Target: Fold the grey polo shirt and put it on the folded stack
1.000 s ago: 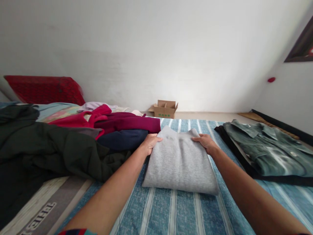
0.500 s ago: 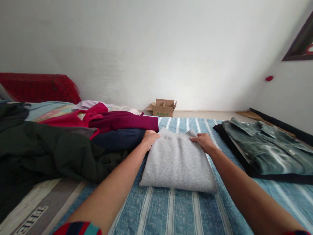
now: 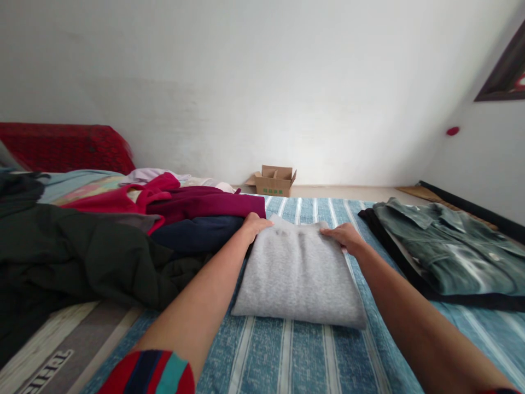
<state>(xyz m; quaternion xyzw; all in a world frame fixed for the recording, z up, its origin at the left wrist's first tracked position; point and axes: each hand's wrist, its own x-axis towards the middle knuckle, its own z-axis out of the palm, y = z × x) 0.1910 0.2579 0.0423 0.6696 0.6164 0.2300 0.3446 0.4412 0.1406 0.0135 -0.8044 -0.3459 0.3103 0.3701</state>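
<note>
A light grey sweatshirt (image 3: 301,273), folded into a rough square, lies flat on the blue striped bedsheet (image 3: 266,355). Its far edge is slightly raised and uneven between my hands. My left hand (image 3: 255,225) grips the far left corner, thumb on top and the other fingers mostly hidden. At the far right corner, my right hand (image 3: 344,236) pinches the cloth in the same way. Close beside my left hand and forearm lie a navy garment (image 3: 200,232) and a dark green garment (image 3: 94,251).
Magenta clothing (image 3: 213,203) and a bright red garment (image 3: 115,201) are heaped on the left. To the right sits a folded green denim jacket (image 3: 455,246) on black clothing. Beyond the bed's far edge stands an open cardboard box (image 3: 273,183) by the wall.
My left hand has shifted slightly right and away from me along the sweatshirt's far edge. The right hand has barely moved. The sweatshirt's far edge has dipped a little on the right.
</note>
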